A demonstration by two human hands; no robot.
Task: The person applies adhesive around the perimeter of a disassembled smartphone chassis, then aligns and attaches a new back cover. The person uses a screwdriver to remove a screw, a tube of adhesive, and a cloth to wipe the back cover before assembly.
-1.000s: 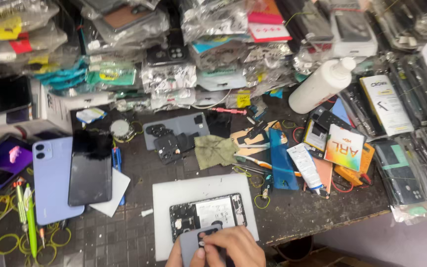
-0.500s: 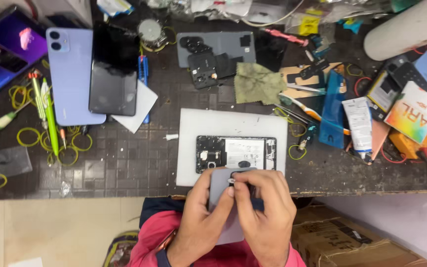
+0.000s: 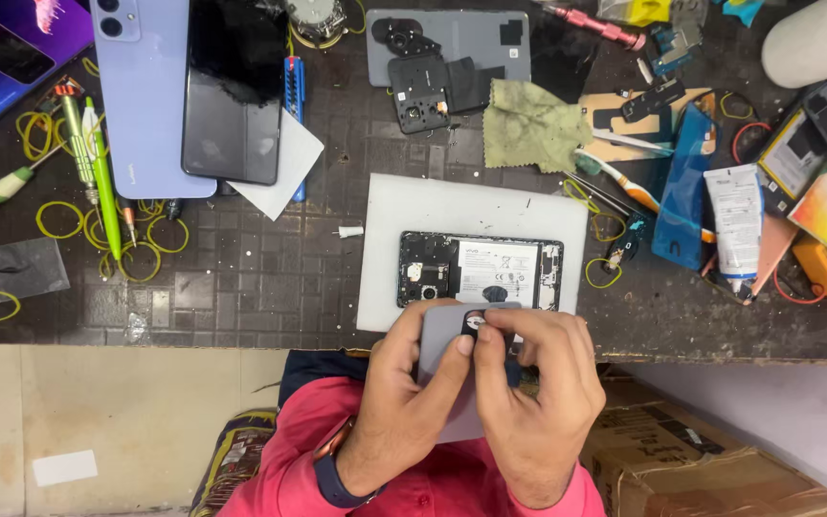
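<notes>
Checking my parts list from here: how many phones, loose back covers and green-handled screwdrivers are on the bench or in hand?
Phones: 3, lilac phone, black phone, opened phone.
Back covers: 2, grey cover on the bench, grey cover in left hand and right hand.
Green-handled screwdrivers: 3.
Total: 8.

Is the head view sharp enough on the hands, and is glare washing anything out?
Head view: both hands, left and right, on the grey phone back cover look sharp; lighting is even, shadows soft; the black glossy phone screen shows faint smudgy reflections, not washed out; frame corners look slightly soft.
</notes>
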